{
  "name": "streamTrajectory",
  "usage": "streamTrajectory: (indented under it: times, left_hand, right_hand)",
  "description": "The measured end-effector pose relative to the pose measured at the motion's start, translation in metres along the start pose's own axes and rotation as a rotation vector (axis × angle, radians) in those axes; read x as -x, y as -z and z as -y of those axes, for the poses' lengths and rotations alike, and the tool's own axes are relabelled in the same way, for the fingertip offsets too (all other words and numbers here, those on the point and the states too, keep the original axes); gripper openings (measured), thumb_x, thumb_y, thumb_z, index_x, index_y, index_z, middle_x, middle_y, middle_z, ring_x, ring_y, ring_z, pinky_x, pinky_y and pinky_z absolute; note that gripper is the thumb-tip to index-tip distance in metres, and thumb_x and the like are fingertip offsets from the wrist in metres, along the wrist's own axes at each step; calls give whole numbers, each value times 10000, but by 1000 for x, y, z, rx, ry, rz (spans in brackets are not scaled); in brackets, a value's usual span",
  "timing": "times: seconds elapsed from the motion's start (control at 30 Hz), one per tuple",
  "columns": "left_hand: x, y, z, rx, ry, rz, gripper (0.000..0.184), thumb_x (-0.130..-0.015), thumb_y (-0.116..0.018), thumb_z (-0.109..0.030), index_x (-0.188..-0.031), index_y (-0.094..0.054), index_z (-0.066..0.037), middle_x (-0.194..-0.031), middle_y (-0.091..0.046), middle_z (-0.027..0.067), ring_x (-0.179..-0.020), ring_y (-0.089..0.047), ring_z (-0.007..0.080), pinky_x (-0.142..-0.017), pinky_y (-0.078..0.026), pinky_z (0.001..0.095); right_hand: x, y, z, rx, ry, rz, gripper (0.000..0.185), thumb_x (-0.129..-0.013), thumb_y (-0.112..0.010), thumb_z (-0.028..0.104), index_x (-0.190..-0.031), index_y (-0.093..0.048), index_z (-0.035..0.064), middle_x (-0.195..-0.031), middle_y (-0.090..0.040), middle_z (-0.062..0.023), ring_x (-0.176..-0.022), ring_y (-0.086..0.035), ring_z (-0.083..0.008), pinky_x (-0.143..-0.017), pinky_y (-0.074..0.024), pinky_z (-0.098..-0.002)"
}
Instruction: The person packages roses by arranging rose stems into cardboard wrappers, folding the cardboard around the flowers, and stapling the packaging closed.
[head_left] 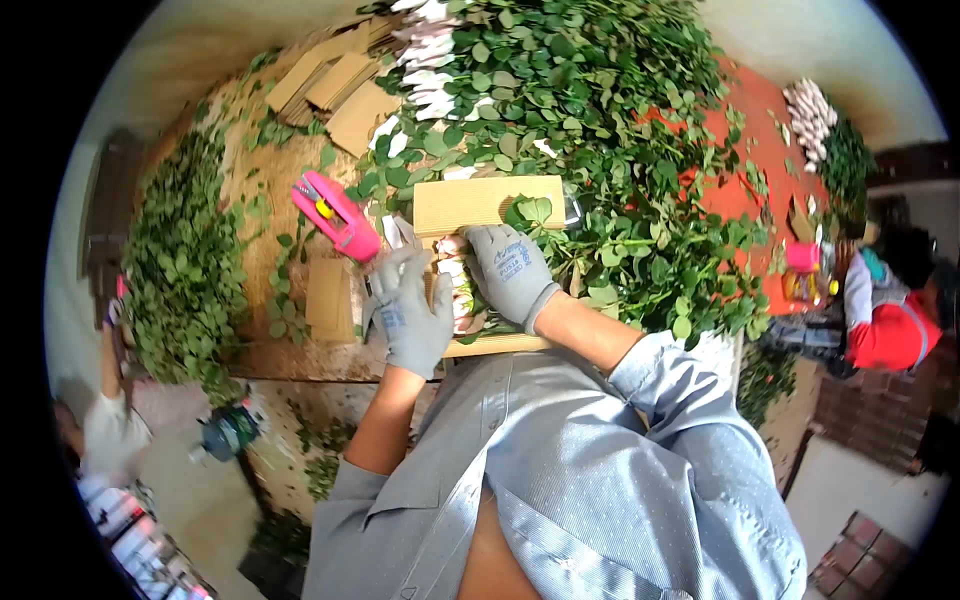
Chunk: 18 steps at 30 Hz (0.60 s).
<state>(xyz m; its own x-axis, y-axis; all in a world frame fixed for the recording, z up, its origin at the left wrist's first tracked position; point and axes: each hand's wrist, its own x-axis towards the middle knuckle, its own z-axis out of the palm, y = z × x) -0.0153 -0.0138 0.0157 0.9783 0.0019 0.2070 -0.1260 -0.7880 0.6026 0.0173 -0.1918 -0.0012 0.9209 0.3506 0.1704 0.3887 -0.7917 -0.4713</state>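
Observation:
A row of pale pink roses [455,285] lies on a corrugated cardboard sheet [488,203] at the table edge in front of me. My left hand [410,315], in a grey glove, is at the left side of the rose heads with thumb and fingers apart. From the other side my right hand [508,270], gloved too, curls its fingers over the roses, partly hiding them and their leaves. A pink stapler [338,217] lies on the table beyond my left hand.
Leafy rose stems [590,90] are heaped across the table, with another leafy pile [185,260] on the left. Cut cardboard pieces [335,90] lie at the back left, and more cardboard [329,300] near my left hand. A person in red [895,325] is at right, another person [110,430] at left.

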Motion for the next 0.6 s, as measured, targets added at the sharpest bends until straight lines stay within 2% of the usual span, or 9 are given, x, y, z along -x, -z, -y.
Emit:
streamTrajectory:
  times: [0.07, 0.1, 0.13, 0.2, 0.23, 0.33, 0.37, 0.47, 0.6]
  left_hand:
    - [-6, 6, -3, 50, -302, 163, 329, -891, -685, -119, -1194, -651, 3, -1260, -570, 200, -1178, -537, 398, -1024, -443, 519]
    - [-9, 8, -8, 20, -328, 278, 392, -894, -663, -123, -1258, -620, 18, -1346, -542, 219, -1258, -508, 415, -1084, -408, 539]
    - [-9, 4, -7, 15, -346, 281, 392, -894, -663, -123, -1258, -620, 18, -1346, -542, 219, -1258, -508, 415, -1084, -408, 539]
    - [-8, -8, -5, -107, -442, 320, 470, -937, -625, -144, -1363, -560, 42, -1448, -507, 236, -1349, -475, 426, -1132, -396, 485]
    - [-7, -9, -6, -131, -412, 407, 543, -944, -608, -181, -1416, -498, 64, -1520, -447, 253, -1433, -402, 430, -1186, -334, 496]
    - [-2, -6, -12, -232, -410, 453, 605, -941, -600, -209, -1469, -457, 49, -1571, -388, 260, -1476, -345, 430, -1209, -282, 519]
    - [-2, -6, -10, -249, -399, 500, 670, -933, -600, -224, -1514, -405, 46, -1605, -345, 260, -1508, -298, 429, -1221, -245, 538]
    - [-1, -7, -13, -277, -414, 487, 683, -926, -600, -212, -1523, -393, 48, -1606, -346, 260, -1504, -308, 430, -1220, -249, 537]
    - [-3, -9, -15, -283, -403, 522, 682, -924, -597, -208, -1516, -393, 61, -1605, -337, 278, -1499, -312, 443, -1221, -250, 540]
  right_hand:
    - [-1, -3, -1, -185, -64, -66, 316, -938, -615, 118, -1237, -586, 18, -1055, -668, -210, -1000, -633, -404, -888, -505, -475]
    - [0, -5, -3, -217, -60, -69, 363, -909, -599, 97, -1261, -550, 25, -1068, -661, -200, -1013, -636, -394, -886, -509, -469]
    - [1, -9, -7, -217, -66, -87, 363, -909, -599, 97, -1261, -550, 25, -1068, -661, -200, -1013, -636, -394, -886, -509, -469]
    - [2, -5, -9, -308, -21, -182, 380, -885, -611, 60, -1257, -547, 17, -1083, -648, -224, -1045, -630, -411, -906, -505, -478]
    - [8, 5, -10, -309, -34, -181, 388, -868, -619, 34, -1249, -552, 15, -1121, -632, -234, -1078, -617, -411, -926, -503, -473]
    - [26, 44, -14, -174, -11, -256, 392, -861, -638, 48, -1245, -564, 22, -1181, -610, -217, -1115, -595, -394, -953, -487, -468]
    - [34, 55, -17, -85, -72, -275, 386, -856, -660, 78, -1229, -575, 24, -1221, -590, -190, -1165, -560, -386, -1015, -445, -476]
    - [54, 54, -39, 180, -261, -318, 577, -858, -719, 223, -1345, -509, -5, -1334, -547, -225, -1296, -483, -423, -1116, -337, -549]
    - [65, 40, -58, 211, -349, -148, 739, -911, -684, 299, -1498, -389, -40, -1462, -495, -251, -1377, -438, -438, -1157, -293, -578]
